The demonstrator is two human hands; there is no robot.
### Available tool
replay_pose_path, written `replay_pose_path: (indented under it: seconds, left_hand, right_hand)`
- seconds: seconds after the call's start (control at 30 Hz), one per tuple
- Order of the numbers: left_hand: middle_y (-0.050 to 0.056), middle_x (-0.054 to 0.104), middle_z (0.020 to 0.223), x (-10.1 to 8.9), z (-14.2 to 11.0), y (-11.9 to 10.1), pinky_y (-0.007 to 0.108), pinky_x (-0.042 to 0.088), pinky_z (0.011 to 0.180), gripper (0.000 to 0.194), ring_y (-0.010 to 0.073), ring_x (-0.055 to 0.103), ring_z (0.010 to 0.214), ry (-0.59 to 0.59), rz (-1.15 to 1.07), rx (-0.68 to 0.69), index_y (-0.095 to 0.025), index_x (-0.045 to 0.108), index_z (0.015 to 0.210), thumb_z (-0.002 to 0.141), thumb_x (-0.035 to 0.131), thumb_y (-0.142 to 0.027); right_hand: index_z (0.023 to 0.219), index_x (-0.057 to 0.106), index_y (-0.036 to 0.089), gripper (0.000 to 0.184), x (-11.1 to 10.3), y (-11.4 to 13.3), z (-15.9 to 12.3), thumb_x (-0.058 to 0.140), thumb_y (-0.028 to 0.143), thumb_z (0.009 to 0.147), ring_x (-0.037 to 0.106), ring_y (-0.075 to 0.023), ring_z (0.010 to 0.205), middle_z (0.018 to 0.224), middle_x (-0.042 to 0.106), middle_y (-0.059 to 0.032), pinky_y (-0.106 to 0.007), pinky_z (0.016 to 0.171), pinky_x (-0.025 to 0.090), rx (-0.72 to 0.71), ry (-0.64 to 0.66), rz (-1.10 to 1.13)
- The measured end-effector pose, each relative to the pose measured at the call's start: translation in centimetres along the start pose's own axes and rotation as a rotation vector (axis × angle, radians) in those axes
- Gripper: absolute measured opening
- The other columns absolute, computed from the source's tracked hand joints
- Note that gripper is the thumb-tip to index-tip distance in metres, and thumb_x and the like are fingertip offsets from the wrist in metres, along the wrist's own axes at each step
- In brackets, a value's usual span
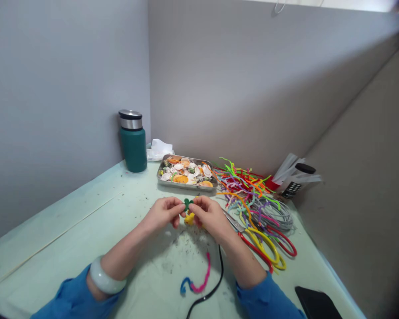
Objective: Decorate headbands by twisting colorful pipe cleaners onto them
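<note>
My left hand (166, 210) and my right hand (206, 213) meet above the middle of the table. Thumb and fingers of each are pinched on a small dark green, leaf-like piece (186, 204), one hand at either side. Its material is too small to make out. Just below it shows a yellow object (189, 219), partly hidden by my fingers; whether it is touched I cannot tell. Scissors (233, 220) lie beside my right wrist, partly covered. Nearer me, a pink and blue fuzzy pipe cleaner (202, 285) rests curled on the table beside a black cord (216, 287).
A metal tray (186, 188) of orange and white pieces stands behind my hands. To the right lie heaped coloured pipe cleaners (242, 186) and coiled grey wire (281, 217). A green bottle (134, 148), a thin stick (63, 234) and a black flat object (317, 303) are around.
</note>
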State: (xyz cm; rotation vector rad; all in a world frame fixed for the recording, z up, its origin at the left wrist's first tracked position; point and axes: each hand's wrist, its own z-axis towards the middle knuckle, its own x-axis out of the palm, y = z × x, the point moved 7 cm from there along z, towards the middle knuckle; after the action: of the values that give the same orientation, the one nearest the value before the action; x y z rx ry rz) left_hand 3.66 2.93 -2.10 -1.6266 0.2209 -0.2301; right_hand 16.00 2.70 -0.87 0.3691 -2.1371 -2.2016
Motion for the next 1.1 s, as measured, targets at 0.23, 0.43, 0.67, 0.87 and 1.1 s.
replay_pose_path:
  seconds: [0.23,0.43,0.67,0.87,1.1]
  left_hand:
    - [0.000,0.061,0.062,0.3,0.2,0.4,0.018,0.034,0.039,0.026,0.0051,0.047,0.037,-0.017,0.071,-0.023,-0.013,0.054,0.072,0.072,0.059,-0.038]
    - [0.000,0.061,0.063,0.5,0.4,1.0,0.019,0.034,0.037,0.025,0.0058,0.046,0.035,-0.032,0.102,-0.025,-0.014,0.052,0.070,0.073,0.056,-0.040]
    - [0.004,0.067,0.066,-0.3,0.0,0.2,0.022,0.039,0.044,0.031,0.0106,0.053,0.041,-0.169,0.554,0.110,-0.015,0.062,0.079,0.082,0.042,-0.038]
    - [0.010,0.070,0.076,-2.1,-1.5,-1.4,0.031,0.042,0.067,0.029,0.0226,0.062,0.073,-0.384,0.781,0.126,-0.015,0.065,0.096,0.080,0.050,-0.033]
    - [0.008,0.070,0.083,1.4,-7.6,-4.1,0.028,0.045,0.063,0.025,0.0197,0.063,0.074,-0.341,0.971,0.378,-0.019,0.064,0.086,0.086,0.040,-0.029]
  right_hand:
    - [0.070,0.056,0.016,0.015,-0.7,0.0,0.1,0.055,0.031,0.074,0.046,-0.0077,0.041,0.055,0.054,0.0035,-0.018,0.040,0.034,-0.035,-0.072,-0.220]
    - [0.072,0.058,0.016,0.016,-1.0,-0.6,0.5,0.054,0.032,0.075,0.049,-0.0097,0.045,0.059,0.058,0.0018,-0.020,0.044,0.037,-0.084,-0.092,-0.272]
    - [0.078,0.063,0.018,0.022,-1.1,-0.1,0.3,0.050,0.036,0.078,0.058,-0.0169,0.058,0.067,0.065,-0.0032,-0.027,0.054,0.043,-0.205,-0.163,-0.465]
    - [0.103,0.061,0.015,0.032,-0.8,1.3,-0.3,0.046,0.033,0.080,0.062,-0.0197,0.073,0.094,0.067,-0.0091,-0.032,0.068,0.046,-0.390,-0.254,-0.794]
    - [0.097,0.061,0.018,0.027,0.4,2.0,-1.2,0.045,0.034,0.083,0.062,-0.0187,0.071,0.094,0.066,-0.0072,-0.030,0.064,0.046,-0.594,-0.236,-0.868]
